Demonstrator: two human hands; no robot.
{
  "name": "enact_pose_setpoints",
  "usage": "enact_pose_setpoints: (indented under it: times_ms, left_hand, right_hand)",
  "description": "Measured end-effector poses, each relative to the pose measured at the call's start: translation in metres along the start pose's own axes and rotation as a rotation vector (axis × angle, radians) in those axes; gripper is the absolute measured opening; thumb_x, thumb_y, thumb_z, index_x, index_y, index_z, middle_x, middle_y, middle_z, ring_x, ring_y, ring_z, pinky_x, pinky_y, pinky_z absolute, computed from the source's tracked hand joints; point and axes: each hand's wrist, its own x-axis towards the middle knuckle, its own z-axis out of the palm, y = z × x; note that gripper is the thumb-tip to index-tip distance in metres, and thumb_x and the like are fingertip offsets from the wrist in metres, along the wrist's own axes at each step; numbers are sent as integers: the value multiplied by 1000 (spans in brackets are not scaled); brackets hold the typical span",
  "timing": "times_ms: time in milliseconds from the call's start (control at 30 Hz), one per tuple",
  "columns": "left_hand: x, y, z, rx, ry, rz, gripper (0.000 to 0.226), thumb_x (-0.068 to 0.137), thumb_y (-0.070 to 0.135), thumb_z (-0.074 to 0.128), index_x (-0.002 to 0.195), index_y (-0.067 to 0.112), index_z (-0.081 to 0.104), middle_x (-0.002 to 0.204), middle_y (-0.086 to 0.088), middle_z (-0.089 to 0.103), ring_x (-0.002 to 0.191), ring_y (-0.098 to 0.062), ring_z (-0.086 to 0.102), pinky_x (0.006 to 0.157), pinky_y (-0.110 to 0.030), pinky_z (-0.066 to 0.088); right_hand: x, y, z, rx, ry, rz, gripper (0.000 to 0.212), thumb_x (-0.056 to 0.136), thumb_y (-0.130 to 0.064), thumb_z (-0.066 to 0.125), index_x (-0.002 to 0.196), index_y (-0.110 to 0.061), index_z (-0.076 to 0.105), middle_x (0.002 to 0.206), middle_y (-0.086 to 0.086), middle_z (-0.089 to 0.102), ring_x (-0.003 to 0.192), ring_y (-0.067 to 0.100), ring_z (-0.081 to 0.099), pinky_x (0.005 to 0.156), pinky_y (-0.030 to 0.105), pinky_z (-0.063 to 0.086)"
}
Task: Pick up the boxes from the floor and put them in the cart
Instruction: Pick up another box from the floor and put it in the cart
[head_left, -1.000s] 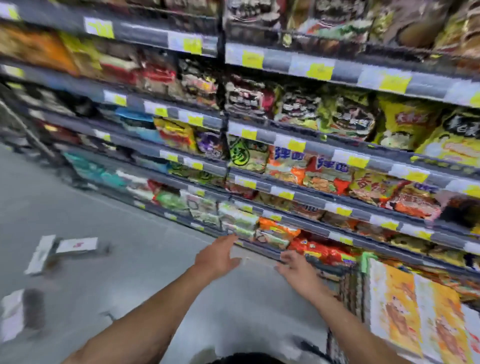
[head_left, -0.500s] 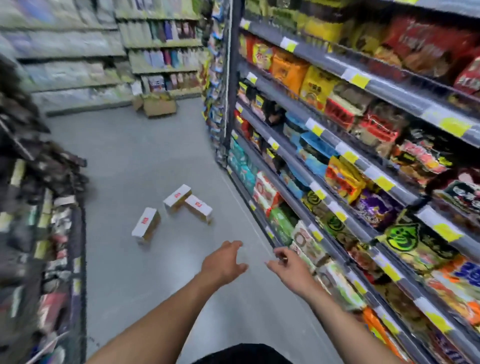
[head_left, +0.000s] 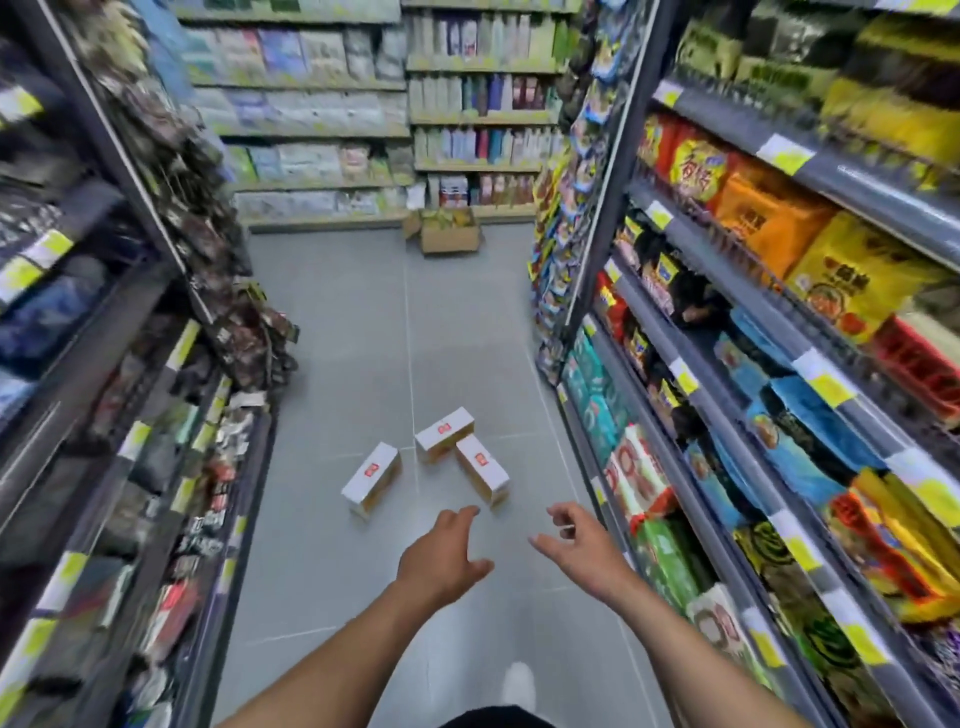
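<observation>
Three white boxes with red labels and yellow sides lie on the grey aisle floor ahead: a left box (head_left: 372, 479), a far box (head_left: 444, 434) and a right box (head_left: 481, 470) touching the far one. My left hand (head_left: 442, 557) reaches forward, fingers apart and empty, just short of the right box. Beside it my right hand (head_left: 577, 545) is also open and holds nothing. The cart is out of view.
Stocked shelves line both sides of the narrow aisle, snack bags on the right shelves (head_left: 737, 332) and dark packets on the left shelves (head_left: 156, 291). An open cardboard carton (head_left: 448, 235) stands on the floor at the aisle's far end. My white shoe (head_left: 519, 686) shows below.
The view has swung from the right-hand shelves to straight down the aisle. The boxes now lie centred just beyond my hands, which stay open and stretched forward.
</observation>
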Motion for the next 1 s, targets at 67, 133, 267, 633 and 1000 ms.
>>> enact_pose_setpoints:
  times_ms: [67, 133, 267, 633, 1000]
  left_hand:
    - [34, 10, -11, -9, 12, -15, 78, 89, 57, 65, 154, 36, 26, 153, 2, 39, 125, -22, 57, 94, -37, 52]
    - [64, 20, -20, -13, 7, -18, 77, 89, 57, 65, 153, 36, 27, 153, 2, 39, 124, -23, 58, 94, -38, 52]
    - [113, 27, -33, -36, -4, -37, 77, 89, 55, 65, 153, 37, 26, 153, 3, 39, 125, -23, 57, 95, -37, 51]
    - [307, -27, -110, -55, -103, -71, 82, 87, 66, 63, 154, 38, 24, 159, 6, 34, 132, -20, 53, 97, -36, 50]
    - [547, -116, -106, 97, -383, -96, 88, 82, 66, 70, 154, 34, 30, 157, -1, 40, 137, -25, 47, 105, -41, 45]
  right_hand:
    - [36, -11, -9, 2, -17, -1, 45, 82, -33, 82, 117, -27, 54, 123, 2, 59, 108, 16, 57, 92, 29, 48]
    - [68, -21, -15, 5, -39, -10, 41, 81, -37, 81, 113, -33, 54, 123, -1, 59, 110, 16, 58, 91, 29, 48]
    - [126, -37, -16, -1, -127, 17, 31, 83, -36, 79, 96, -40, 52, 123, -1, 57, 110, 15, 56, 85, 26, 43]
    - [307, -68, 8, -64, -174, 195, 83, 72, -42, 87, 140, -22, 46, 137, -1, 52, 116, 13, 51, 100, 29, 47]
    - [489, -25, 65, -75, -127, 590, 72, 78, -29, 85, 137, -7, 49, 123, 4, 56, 118, 23, 58, 79, 16, 37]
